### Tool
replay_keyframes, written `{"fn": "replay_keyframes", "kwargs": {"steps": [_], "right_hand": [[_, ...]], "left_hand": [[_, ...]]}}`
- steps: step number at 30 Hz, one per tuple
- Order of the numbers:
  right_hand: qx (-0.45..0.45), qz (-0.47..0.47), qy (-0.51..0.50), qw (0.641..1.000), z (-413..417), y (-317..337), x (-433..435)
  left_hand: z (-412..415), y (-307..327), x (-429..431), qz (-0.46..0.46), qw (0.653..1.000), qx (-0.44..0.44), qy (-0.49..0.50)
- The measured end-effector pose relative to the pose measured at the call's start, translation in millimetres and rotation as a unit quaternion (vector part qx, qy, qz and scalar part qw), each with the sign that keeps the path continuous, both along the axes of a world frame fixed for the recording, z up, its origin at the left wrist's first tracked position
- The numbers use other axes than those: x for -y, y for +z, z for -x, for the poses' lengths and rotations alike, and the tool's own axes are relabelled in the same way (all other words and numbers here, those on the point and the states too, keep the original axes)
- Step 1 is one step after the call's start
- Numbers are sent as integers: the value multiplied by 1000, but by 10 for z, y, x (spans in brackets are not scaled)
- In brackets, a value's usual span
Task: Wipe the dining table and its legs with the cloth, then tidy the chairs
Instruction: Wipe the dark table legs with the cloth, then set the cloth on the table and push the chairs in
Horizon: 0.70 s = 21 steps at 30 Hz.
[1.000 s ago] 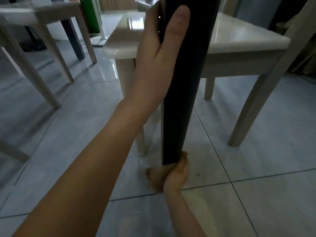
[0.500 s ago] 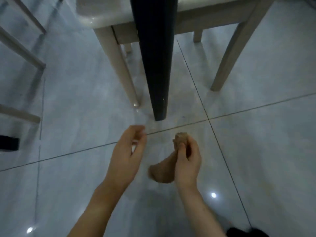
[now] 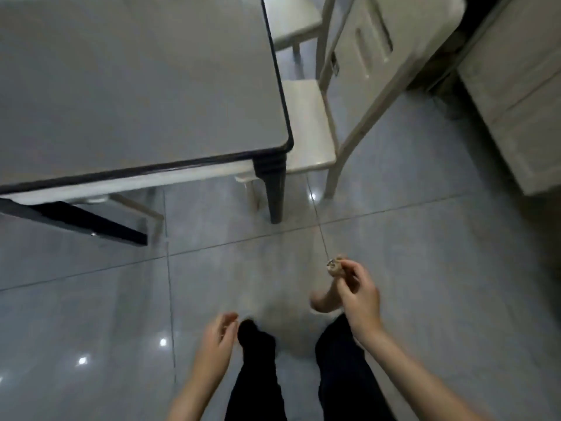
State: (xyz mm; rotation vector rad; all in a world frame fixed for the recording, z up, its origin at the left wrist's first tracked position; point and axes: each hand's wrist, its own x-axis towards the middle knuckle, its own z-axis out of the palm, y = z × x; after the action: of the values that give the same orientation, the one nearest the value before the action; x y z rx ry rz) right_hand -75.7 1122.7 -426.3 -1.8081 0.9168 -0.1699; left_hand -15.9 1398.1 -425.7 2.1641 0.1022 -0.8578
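I look down on the grey dining table (image 3: pixel 127 86) with its dark rim; its near right corner stands on a dark tapered leg (image 3: pixel 274 189). A second dark leg (image 3: pixel 91 224) shows under the left edge. My right hand (image 3: pixel 358 294) is shut on a small tan cloth (image 3: pixel 329 287), which hangs bunched below my fingers, well clear of the table. My left hand (image 3: pixel 217 341) is low, empty, with fingers loosely apart. A cream chair (image 3: pixel 312 123) is tucked beside the table's right corner, its back toward the right.
A second cream chair (image 3: pixel 291 19) stands further back along the table's right side. A pale cabinet (image 3: pixel 516 95) fills the right edge. My dark-trousered legs (image 3: pixel 343 375) are at the bottom. Glossy grey floor tiles (image 3: pixel 440 253) spread between me and the furniture.
The view has risen from floor level to above the tabletop. Both hands have come off the table leg and drawn back toward my body; the cloth stays in my right hand.
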Motion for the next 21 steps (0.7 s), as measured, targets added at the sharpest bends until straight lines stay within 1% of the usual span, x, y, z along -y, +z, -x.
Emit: {"fn": "replay_keyframes", "kwargs": {"steps": [2,4,7,10,12,15,17,21], "right_hand": [[10,28,14,999,61,631,52],[26,65,16,997,106,1123,30],[60,57,-11,996,150,1528,-91],[75,55,-41,995,153,1595,-260],[82,56,-71,993,104,1556,-380],[80,20,-106,991,-67,1479,-515],[79,6,-102,992,-265,1502,-596],[106,-1,-40,994,-842,1655,-735]], "left_hand": [[-45,483,-167,10,1000,18,13],[-119,882,-352,32,998,50,27],[-243,1229,-686,51,993,85,70],[-281,1224,-1107,46,989,96,103],[-271,1125,-1396,29,991,75,108],[-223,1062,-1703,3,992,50,120],[-244,1097,-1789,2,992,45,118],[-559,1145,-1796,-5,992,46,119]]}}
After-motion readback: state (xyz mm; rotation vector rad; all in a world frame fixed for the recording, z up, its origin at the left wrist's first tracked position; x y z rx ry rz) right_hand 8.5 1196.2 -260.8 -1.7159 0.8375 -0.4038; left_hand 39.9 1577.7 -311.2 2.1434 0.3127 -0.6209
